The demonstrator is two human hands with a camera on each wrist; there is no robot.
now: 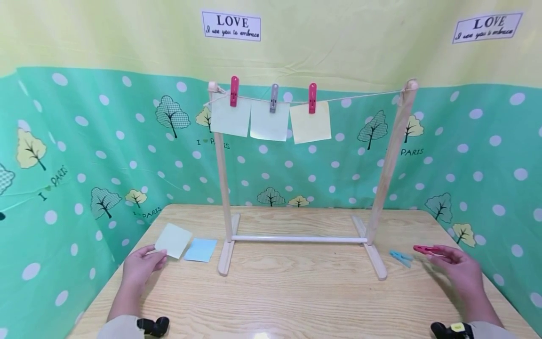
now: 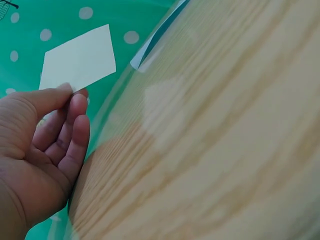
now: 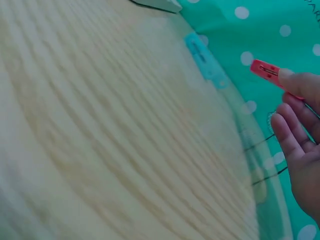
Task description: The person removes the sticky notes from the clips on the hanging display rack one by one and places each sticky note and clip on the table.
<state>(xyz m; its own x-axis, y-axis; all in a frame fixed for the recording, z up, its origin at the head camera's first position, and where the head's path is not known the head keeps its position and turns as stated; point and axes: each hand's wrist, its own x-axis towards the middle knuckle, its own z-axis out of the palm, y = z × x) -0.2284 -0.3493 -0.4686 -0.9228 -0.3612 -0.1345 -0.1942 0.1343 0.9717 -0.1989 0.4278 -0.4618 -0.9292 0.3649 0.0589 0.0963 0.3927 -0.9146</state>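
Observation:
My left hand (image 1: 141,267) pinches a pale yellow paper square (image 1: 172,240) by its lower edge; the left wrist view shows the paper (image 2: 80,59) between thumb and fingertips, raised off the table. Beside it a blue paper square (image 1: 201,250) lies on the tabletop. At the right, my right hand (image 1: 459,268) pinches a red clothespin (image 1: 425,249) between thumb and forefinger, the other fingers loosely bent. Just left of that hand a blue clothespin (image 1: 401,258) lies on the table, also seen in the right wrist view as a blue clothespin (image 3: 206,61).
A wooden stand (image 1: 224,179) carries a string (image 1: 364,96) between two posts. Three paper squares hang there: a pale one (image 1: 230,117) under a red clothespin, another (image 1: 269,123) under a grey one, a cream one (image 1: 310,125) under a red one. A green dotted curtain (image 1: 288,188) stands behind.

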